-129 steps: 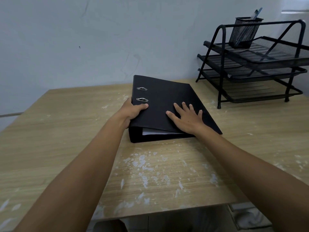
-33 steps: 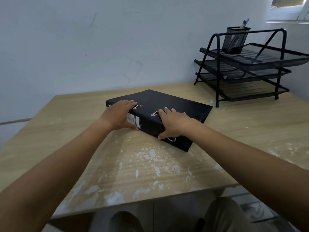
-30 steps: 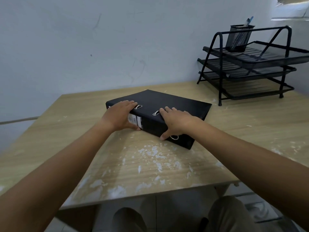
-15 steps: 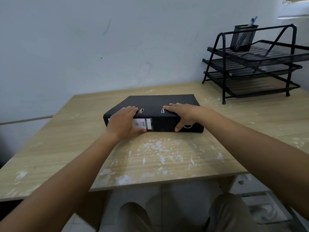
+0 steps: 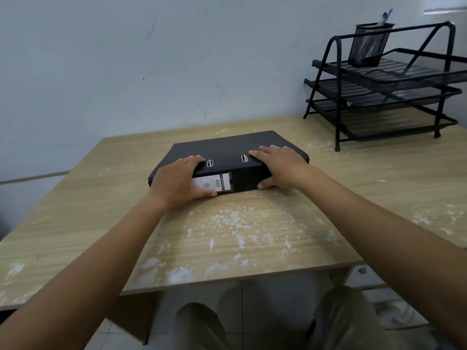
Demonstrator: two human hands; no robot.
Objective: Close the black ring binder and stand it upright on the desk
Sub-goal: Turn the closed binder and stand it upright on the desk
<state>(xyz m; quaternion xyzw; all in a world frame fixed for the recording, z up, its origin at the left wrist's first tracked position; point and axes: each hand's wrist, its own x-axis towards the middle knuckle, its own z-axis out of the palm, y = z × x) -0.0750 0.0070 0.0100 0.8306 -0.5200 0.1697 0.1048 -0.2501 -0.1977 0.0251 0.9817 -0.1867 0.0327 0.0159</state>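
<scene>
Binder (image 5: 235, 147) closed, flat on bench (image 5: 252, 236), frame centre. Left hand (image 5: 177, 180), right hand (image 5: 280, 165) both grasping spine edge. Risk: cover flops open or binder slips sideways when tipped upright.

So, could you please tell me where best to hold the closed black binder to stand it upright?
Probably by the two ends of the spine, from the near side. The binder lies flat, spine facing the person, and the left hand and right hand already wrap there.
</scene>
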